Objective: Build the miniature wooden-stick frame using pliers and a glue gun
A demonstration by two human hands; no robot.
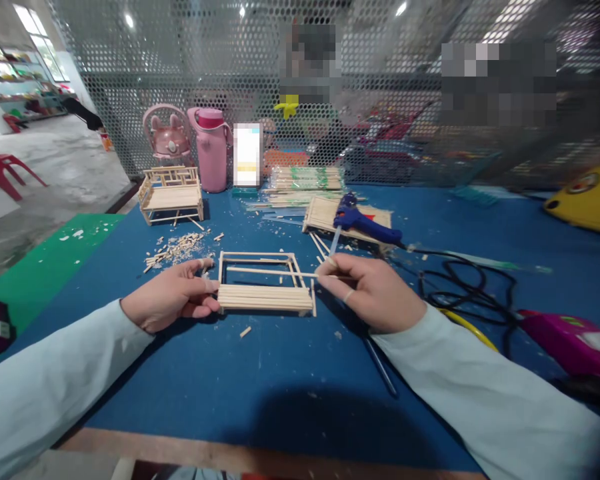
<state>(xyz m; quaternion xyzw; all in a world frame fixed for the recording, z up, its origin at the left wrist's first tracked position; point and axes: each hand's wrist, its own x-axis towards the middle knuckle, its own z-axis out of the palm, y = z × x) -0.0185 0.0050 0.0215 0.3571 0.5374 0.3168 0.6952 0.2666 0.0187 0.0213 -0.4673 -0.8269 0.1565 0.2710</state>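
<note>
A small frame of pale wooden sticks point(264, 297) stands on the blue tabletop, its near part covered by sticks laid side by side and its far part bare. My left hand point(180, 293) grips the frame's left end between thumb and fingers. In a pinch, my right hand point(370, 287) holds a thin wooden stick point(260, 271), which reaches left above the bare part of the frame. Whether the stick touches the frame I cannot tell. Just beyond my right hand, a blue glue gun point(367, 223) with a clear glue stick lies on a flat stick panel point(320, 213).
A finished-looking miniature stick bench point(173, 197) stands back left, near cut stick bits point(177, 250). Behind are a pink bottle point(213, 150), a lit phone point(247, 157) and bagged sticks point(305, 179). A black cable point(460, 280) coils at right; a dark pen-like rod point(383, 370) lies nearer.
</note>
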